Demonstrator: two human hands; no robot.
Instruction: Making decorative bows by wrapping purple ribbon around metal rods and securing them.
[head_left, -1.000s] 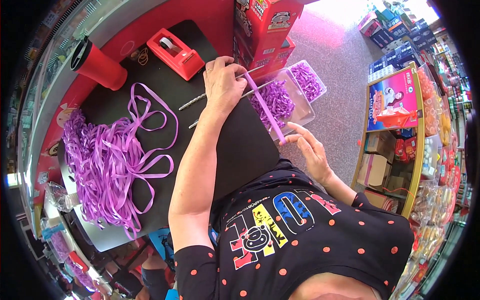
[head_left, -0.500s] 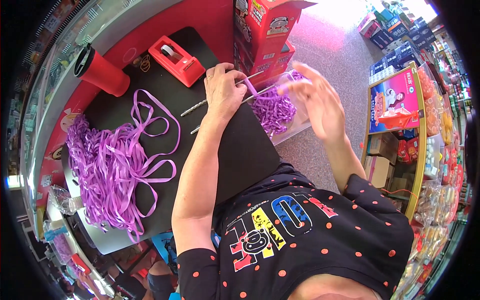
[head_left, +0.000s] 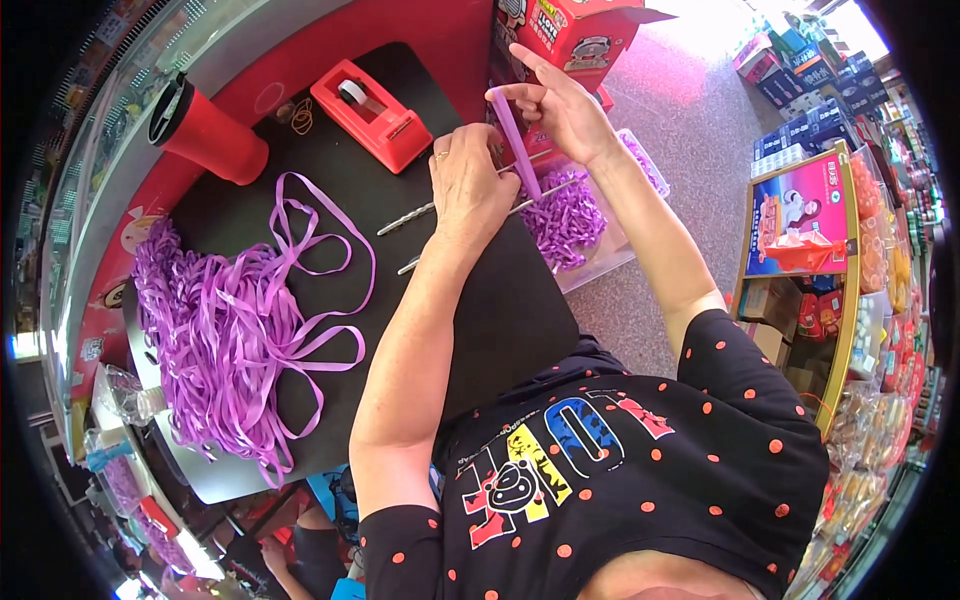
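Observation:
Two thin metal rods (head_left: 408,219) lie side by side across the black table, their far ends past its right edge. My left hand (head_left: 470,180) is closed around them near the middle. From the rods a strip of purple ribbon (head_left: 516,143) runs up, taut, to my right hand (head_left: 565,115). Its end is at my right fingertips, while another finger points outward. Below the rods, a clear plastic bin (head_left: 605,263) holds many short folded purple ribbon pieces (head_left: 565,228). A large heap of loose purple ribbon (head_left: 220,340) covers the table's left side, with loops trailing toward my left forearm.
A red tape dispenser (head_left: 400,140) stands at the table's back, beside rubber bands (head_left: 302,117) and a red tumbler (head_left: 215,135) with a black lid. Red cartons (head_left: 570,40) rise behind my right hand. Shelves with packaged goods (head_left: 800,300) line the right side.
My right hand has moved up and left from beside the rods, drawing the ribbon upright and taut. The left hand still grips the rods. The whole view has shifted slightly.

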